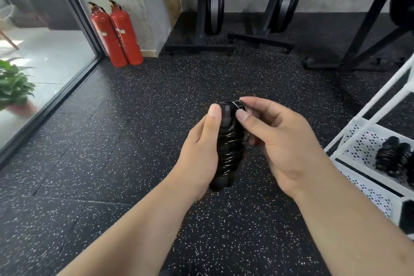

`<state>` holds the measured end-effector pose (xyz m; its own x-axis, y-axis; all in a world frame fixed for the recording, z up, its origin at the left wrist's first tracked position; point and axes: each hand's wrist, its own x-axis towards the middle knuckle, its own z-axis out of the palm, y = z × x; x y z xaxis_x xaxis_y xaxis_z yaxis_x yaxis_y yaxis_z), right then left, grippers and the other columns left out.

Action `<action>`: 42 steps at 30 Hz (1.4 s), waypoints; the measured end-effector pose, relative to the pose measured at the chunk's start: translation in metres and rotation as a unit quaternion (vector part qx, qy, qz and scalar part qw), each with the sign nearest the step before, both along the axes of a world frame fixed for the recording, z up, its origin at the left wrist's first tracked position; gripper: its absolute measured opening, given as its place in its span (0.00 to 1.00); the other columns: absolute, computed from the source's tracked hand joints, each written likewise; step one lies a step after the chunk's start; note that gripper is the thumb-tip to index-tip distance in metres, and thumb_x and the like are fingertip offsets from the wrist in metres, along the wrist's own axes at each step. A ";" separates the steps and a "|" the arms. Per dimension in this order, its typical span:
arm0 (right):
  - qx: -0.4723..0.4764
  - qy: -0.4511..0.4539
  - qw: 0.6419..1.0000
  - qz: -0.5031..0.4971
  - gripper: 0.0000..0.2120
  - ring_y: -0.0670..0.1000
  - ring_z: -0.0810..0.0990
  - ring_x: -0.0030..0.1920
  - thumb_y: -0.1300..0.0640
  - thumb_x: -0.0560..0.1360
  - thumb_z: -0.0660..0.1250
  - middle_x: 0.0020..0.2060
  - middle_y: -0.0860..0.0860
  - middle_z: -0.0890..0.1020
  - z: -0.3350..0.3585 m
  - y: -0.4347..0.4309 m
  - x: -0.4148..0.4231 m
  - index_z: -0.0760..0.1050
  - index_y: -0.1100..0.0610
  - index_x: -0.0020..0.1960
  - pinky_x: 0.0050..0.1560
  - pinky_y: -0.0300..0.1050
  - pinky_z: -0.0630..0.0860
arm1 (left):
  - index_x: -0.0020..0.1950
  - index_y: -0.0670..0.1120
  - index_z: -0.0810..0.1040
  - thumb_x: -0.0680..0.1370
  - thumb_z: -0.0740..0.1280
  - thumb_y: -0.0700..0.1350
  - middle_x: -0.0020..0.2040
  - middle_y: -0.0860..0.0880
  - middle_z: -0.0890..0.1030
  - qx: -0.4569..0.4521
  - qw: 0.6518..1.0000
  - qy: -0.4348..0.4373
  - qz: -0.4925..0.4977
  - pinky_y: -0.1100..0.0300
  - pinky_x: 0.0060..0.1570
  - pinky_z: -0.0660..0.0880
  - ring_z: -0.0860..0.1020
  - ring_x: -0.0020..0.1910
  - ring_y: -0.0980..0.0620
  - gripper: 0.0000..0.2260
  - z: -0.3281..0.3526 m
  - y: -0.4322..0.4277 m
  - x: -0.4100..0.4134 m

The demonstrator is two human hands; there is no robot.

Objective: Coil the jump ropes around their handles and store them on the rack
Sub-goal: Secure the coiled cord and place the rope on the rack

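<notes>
Two hands hold one black jump rope (228, 148) up over the dotted floor (134, 119). The left hand (197, 154) wraps its fingers round the handles, with its thumb near the top end. The right hand (280, 148) pinches a loop of cord at that top end. The cord sits wound round the handles. Another wound rope (394, 157) lies on a shelf of the white rack (363, 139), off to the right.

The rope (229, 152) coils look glossy black plastic. The floor (134, 130) is matt, speckled rubber. The rack (367, 141) is white perforated metal.
</notes>
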<state>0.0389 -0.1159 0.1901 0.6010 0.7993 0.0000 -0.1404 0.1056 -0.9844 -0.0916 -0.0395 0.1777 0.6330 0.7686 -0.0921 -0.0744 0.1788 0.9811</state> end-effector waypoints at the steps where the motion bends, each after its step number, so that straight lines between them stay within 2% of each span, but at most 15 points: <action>1: -0.002 0.009 1.000 0.016 0.11 0.50 0.80 0.43 0.59 0.79 0.75 0.46 0.52 0.84 0.000 -0.001 0.002 0.86 0.52 0.61 0.44 0.47 0.78 | 0.57 0.48 0.86 0.80 0.59 0.69 0.49 0.38 0.87 -0.030 0.999 -0.001 -0.009 0.40 0.48 0.84 0.84 0.43 0.38 0.28 0.002 0.001 -0.001; 4: -0.001 0.040 0.998 0.052 0.10 0.55 0.78 0.38 0.61 0.83 0.70 0.41 0.56 0.80 0.001 -0.002 0.005 0.86 0.53 0.61 0.39 0.55 0.78 | 0.56 0.40 0.85 0.82 0.58 0.69 0.48 0.34 0.85 -0.075 0.997 -0.008 -0.030 0.39 0.47 0.82 0.81 0.41 0.37 0.33 0.003 0.006 -0.003; 8: -0.005 0.059 0.996 0.060 0.09 0.54 0.77 0.34 0.65 0.82 0.69 0.36 0.55 0.78 0.004 -0.001 0.006 0.84 0.56 0.59 0.34 0.50 0.77 | 0.59 0.37 0.83 0.80 0.59 0.71 0.50 0.34 0.84 -0.113 0.991 -0.021 -0.074 0.40 0.48 0.80 0.80 0.43 0.38 0.38 0.002 0.012 -0.004; 12: -0.056 -0.074 0.995 0.031 0.07 0.54 0.75 0.36 0.67 0.81 0.69 0.38 0.53 0.80 0.006 -0.002 0.011 0.77 0.56 0.55 0.38 0.52 0.73 | 0.59 0.39 0.82 0.83 0.57 0.68 0.46 0.35 0.83 -0.090 0.993 0.019 -0.079 0.45 0.42 0.82 0.81 0.39 0.39 0.33 0.004 0.013 -0.008; 18: -0.086 -0.062 0.994 0.020 0.08 0.50 0.72 0.32 0.68 0.80 0.64 0.39 0.53 0.76 0.008 0.000 0.005 0.73 0.57 0.53 0.31 0.47 0.68 | 0.58 0.39 0.83 0.82 0.56 0.69 0.44 0.34 0.84 -0.060 0.996 0.005 -0.059 0.46 0.40 0.80 0.80 0.38 0.38 0.33 0.007 0.006 -0.005; 23: -0.083 -0.107 0.991 -0.015 0.09 0.45 0.73 0.36 0.66 0.81 0.64 0.40 0.48 0.78 0.003 0.003 0.000 0.78 0.54 0.56 0.37 0.42 0.71 | 0.59 0.42 0.83 0.83 0.58 0.68 0.49 0.33 0.85 -0.048 0.998 0.011 -0.039 0.40 0.44 0.81 0.82 0.40 0.37 0.31 0.005 0.003 -0.002; 25: -0.044 -0.073 0.996 -0.025 0.12 0.46 0.71 0.35 0.69 0.79 0.63 0.41 0.50 0.77 0.004 0.003 -0.004 0.78 0.56 0.56 0.35 0.40 0.70 | 0.58 0.42 0.84 0.82 0.59 0.69 0.49 0.34 0.86 -0.061 0.997 0.034 -0.020 0.40 0.45 0.82 0.83 0.40 0.37 0.31 0.006 0.007 -0.003; 27: -0.012 0.025 1.000 -0.010 0.13 0.47 0.68 0.32 0.71 0.79 0.62 0.41 0.53 0.75 0.005 0.003 -0.011 0.78 0.57 0.55 0.31 0.41 0.67 | 0.57 0.43 0.84 0.81 0.60 0.70 0.48 0.35 0.87 -0.073 0.996 0.057 -0.001 0.37 0.47 0.84 0.84 0.40 0.37 0.31 0.005 0.011 -0.004; 30: 0.017 0.182 0.983 0.025 0.12 0.45 0.65 0.29 0.70 0.81 0.62 0.41 0.52 0.75 0.005 0.006 -0.022 0.79 0.55 0.52 0.27 0.40 0.63 | 0.53 0.47 0.85 0.81 0.61 0.70 0.47 0.39 0.88 -0.080 0.993 0.089 0.021 0.36 0.49 0.84 0.86 0.42 0.38 0.28 0.000 0.015 -0.004; 33: 0.017 0.244 0.969 0.028 0.11 0.45 0.63 0.29 0.69 0.82 0.62 0.44 0.54 0.74 0.005 0.008 -0.026 0.79 0.55 0.52 0.26 0.39 0.62 | 0.51 0.51 0.86 0.81 0.61 0.71 0.47 0.43 0.88 -0.072 0.991 0.110 0.026 0.39 0.51 0.85 0.87 0.45 0.40 0.26 -0.005 0.016 -0.003; 35: -0.009 0.208 0.978 0.025 0.10 0.46 0.64 0.29 0.68 0.82 0.62 0.45 0.55 0.74 0.008 0.007 -0.030 0.78 0.56 0.52 0.26 0.40 0.62 | 0.50 0.54 0.86 0.81 0.59 0.71 0.45 0.49 0.88 -0.028 0.990 0.133 0.045 0.44 0.52 0.84 0.86 0.45 0.47 0.25 -0.010 0.019 -0.002; 36: -0.033 0.152 0.987 0.024 0.10 0.46 0.65 0.29 0.68 0.82 0.62 0.42 0.54 0.74 0.010 0.005 -0.035 0.78 0.56 0.51 0.27 0.41 0.61 | 0.50 0.54 0.85 0.81 0.58 0.72 0.43 0.51 0.87 0.008 0.987 0.150 0.058 0.46 0.50 0.83 0.84 0.44 0.50 0.25 -0.012 0.020 -0.001; 38: -0.080 -0.037 0.996 0.024 0.09 0.45 0.66 0.28 0.65 0.81 0.64 0.35 0.48 0.76 0.008 0.001 -0.047 0.78 0.52 0.49 0.29 0.39 0.62 | 0.49 0.52 0.81 0.81 0.58 0.72 0.38 0.55 0.84 0.090 0.979 0.164 0.082 0.51 0.44 0.78 0.80 0.39 0.55 0.25 -0.019 0.023 0.001; 40: -0.093 -0.215 0.972 0.028 0.09 0.43 0.69 0.28 0.61 0.81 0.67 0.38 0.43 0.79 0.006 -0.003 -0.055 0.77 0.47 0.48 0.30 0.35 0.64 | 0.47 0.53 0.78 0.82 0.58 0.70 0.35 0.58 0.81 0.140 0.972 0.158 0.103 0.59 0.40 0.74 0.77 0.34 0.61 0.22 -0.019 0.021 0.002; 42: -0.094 -0.280 0.955 0.021 0.08 0.43 0.72 0.30 0.58 0.82 0.68 0.42 0.43 0.81 0.005 -0.003 -0.045 0.77 0.45 0.49 0.32 0.35 0.68 | 0.47 0.54 0.76 0.82 0.57 0.69 0.36 0.62 0.81 0.173 0.964 0.173 0.108 0.65 0.35 0.70 0.77 0.33 0.63 0.20 -0.017 0.019 0.002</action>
